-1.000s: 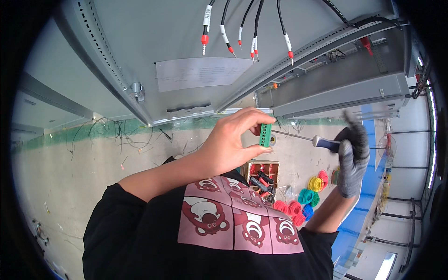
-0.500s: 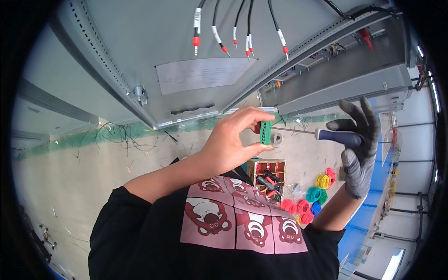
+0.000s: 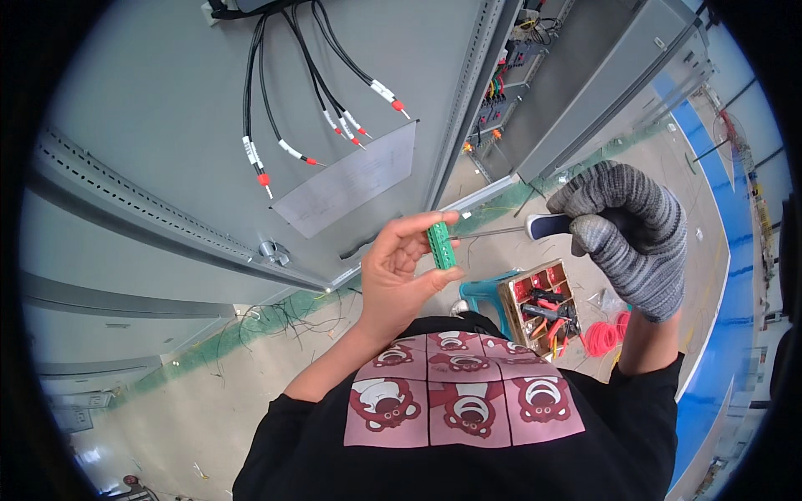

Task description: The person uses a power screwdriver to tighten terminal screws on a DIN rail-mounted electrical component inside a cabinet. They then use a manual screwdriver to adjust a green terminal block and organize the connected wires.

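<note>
Between its thumb and fingers, my bare left hand (image 3: 401, 271) grips a small green terminal block (image 3: 441, 245) by its two ends. My right hand (image 3: 626, 234), in a grey knitted glove, is closed round the dark blue handle of a screwdriver (image 3: 547, 226). The screwdriver's thin shaft points left and reaches the side of the terminal block; whether the tip sits inside an opening is too small to tell. Black wires (image 3: 311, 71) with white sleeves and red-collared metal ends hang above both hands, touched by neither.
A grey cabinet panel (image 3: 167, 108) with a paper sheet (image 3: 351, 179) fills the upper left. Below my hands, a divided tool box (image 3: 520, 313) with pliers stands on a teal stool (image 3: 484, 292). Pink wire coils (image 3: 600, 338) lie beside it. Loose black wires (image 3: 284, 326) litter the floor.
The view has turned and shifted. My right hand has gone from spread fingers around the screwdriver handle to a closed grip on it. The terminal block now tilts, still in my left hand.
</note>
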Tool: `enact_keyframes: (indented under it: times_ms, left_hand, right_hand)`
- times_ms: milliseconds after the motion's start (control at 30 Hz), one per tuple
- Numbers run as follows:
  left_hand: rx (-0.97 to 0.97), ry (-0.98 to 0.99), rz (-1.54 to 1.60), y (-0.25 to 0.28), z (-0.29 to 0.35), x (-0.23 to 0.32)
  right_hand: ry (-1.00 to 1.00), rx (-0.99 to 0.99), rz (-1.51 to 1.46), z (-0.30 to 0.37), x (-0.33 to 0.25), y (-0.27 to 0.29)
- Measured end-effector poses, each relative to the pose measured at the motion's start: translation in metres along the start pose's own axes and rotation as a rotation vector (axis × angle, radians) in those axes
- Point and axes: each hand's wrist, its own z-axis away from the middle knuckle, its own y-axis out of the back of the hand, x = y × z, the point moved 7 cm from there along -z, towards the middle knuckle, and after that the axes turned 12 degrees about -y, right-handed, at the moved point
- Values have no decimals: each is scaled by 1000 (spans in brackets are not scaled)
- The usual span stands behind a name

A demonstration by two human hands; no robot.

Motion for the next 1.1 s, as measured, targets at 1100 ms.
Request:
enact_keyframes:
  times_ms: [1100]
  left_hand:
    - [-66,-84,-78,-2,3,3]
  right_hand:
    - [293,-106,437,6,-40,-21]
